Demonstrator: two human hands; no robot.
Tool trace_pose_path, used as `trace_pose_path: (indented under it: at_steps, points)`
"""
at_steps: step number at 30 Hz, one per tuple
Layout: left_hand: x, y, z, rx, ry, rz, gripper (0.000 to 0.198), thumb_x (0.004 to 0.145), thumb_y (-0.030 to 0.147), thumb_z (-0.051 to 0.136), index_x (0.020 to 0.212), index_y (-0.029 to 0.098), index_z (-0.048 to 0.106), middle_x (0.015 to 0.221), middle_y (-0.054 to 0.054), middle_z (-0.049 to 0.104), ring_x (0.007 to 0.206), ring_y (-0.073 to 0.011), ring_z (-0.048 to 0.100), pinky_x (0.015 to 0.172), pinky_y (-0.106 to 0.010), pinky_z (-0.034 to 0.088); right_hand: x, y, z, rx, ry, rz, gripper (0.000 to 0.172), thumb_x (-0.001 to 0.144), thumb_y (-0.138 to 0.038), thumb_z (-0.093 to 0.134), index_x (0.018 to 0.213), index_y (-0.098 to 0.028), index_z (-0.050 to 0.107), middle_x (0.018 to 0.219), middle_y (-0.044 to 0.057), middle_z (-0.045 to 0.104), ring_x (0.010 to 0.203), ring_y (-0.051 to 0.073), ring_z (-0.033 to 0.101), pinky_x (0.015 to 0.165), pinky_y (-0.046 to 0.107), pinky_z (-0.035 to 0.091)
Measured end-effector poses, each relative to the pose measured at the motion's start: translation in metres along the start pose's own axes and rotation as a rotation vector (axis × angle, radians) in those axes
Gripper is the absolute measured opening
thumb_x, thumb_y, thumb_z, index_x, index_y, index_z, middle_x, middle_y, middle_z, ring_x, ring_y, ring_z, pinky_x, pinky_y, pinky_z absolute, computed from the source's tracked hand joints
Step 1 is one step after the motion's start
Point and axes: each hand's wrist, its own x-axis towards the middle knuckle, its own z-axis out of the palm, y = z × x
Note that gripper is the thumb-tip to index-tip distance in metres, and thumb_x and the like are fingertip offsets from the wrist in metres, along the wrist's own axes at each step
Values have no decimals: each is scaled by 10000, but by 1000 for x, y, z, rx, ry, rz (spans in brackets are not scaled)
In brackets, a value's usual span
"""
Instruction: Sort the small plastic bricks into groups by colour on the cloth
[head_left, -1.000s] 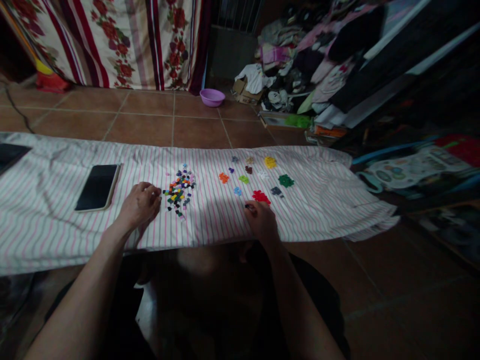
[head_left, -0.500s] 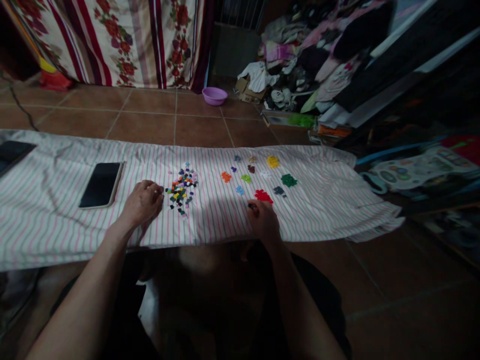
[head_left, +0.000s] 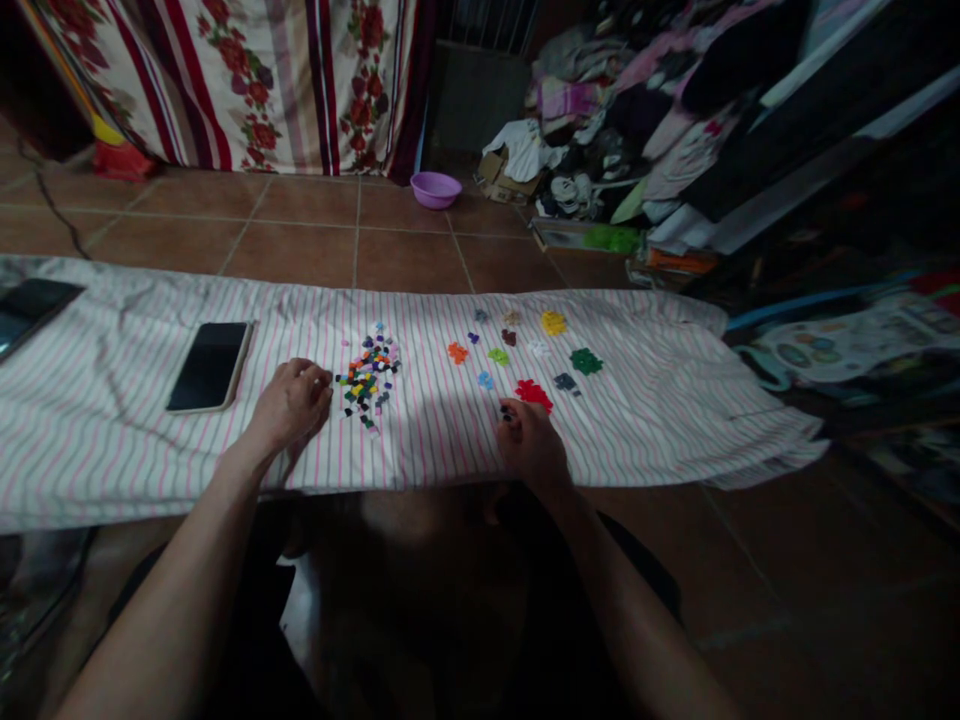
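A jumbled pile of small multicoloured block-like pieces lies on the striped cloth. Just left of it rests my left hand, its fingers loosely bent and apart, nothing visible in them. My right hand is closed near the cloth's front edge, with small black pieces at its fingertips. Directly beyond that hand is a red heap. Around it lie little single-colour groups: light blue, orange, lime green, dark grey, dark green and yellow.
A phone lies left of my left hand, and another dark device sits at the far left. Past the cloth, a purple basin stands on the tiled floor. Heaped clothes fill the back right.
The view has shifted slightly, so everything appears a little further right. Two black pieces now show at my right fingertips, where one dark spot showed before. My left hand stays beside the pile.
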Motion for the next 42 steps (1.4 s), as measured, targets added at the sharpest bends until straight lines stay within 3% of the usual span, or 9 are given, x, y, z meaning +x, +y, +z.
trace_pose_path:
  at_steps: [12, 24, 32, 37, 42]
  points:
    - [-5, 2, 1, 28, 38, 6, 250, 876, 328, 461, 1001, 211, 643, 1088, -109, 619, 1010, -256, 591, 888, -417, 520, -4, 2, 5, 64, 176, 32, 259, 859, -337, 482, 1014, -182, 619, 886, 104, 645, 794, 234, 621, 749, 405, 550]
    - [-9, 2, -1, -20, 28, 39, 277, 879, 318, 436, 1026, 182, 628, 1129, -135, 610, 1056, -273, 589, 958, -436, 498, -2, -8, 2, 126, 248, 58, 252, 894, -350, 457, 958, -187, 637, 866, 102, 665, 746, 212, 630, 700, 365, 547]
    - [-8, 2, 1, -39, 41, 52, 255, 867, 302, 453, 1011, 197, 635, 1105, -119, 617, 1040, -261, 583, 957, -437, 497, -7, -38, 3, 159, 75, -116, 265, 937, -308, 430, 965, -201, 671, 839, 80, 659, 756, 196, 618, 733, 343, 542]
    - [-8, 4, -1, -36, 41, 48, 274, 878, 309, 435, 1013, 187, 640, 1106, -132, 615, 1036, -274, 580, 952, -446, 494, -15, -59, 19, 191, -118, -310, 273, 956, -231, 432, 1022, -214, 696, 912, 76, 684, 852, 189, 648, 759, 311, 548]
    - [-8, 6, -1, 13, 35, 54, 268, 888, 293, 422, 1013, 187, 635, 1097, -128, 620, 1022, -268, 583, 940, -426, 497, -14, -82, 34, 132, -245, -398, 265, 939, -176, 479, 1055, -231, 711, 961, 71, 683, 894, 185, 648, 776, 297, 541]
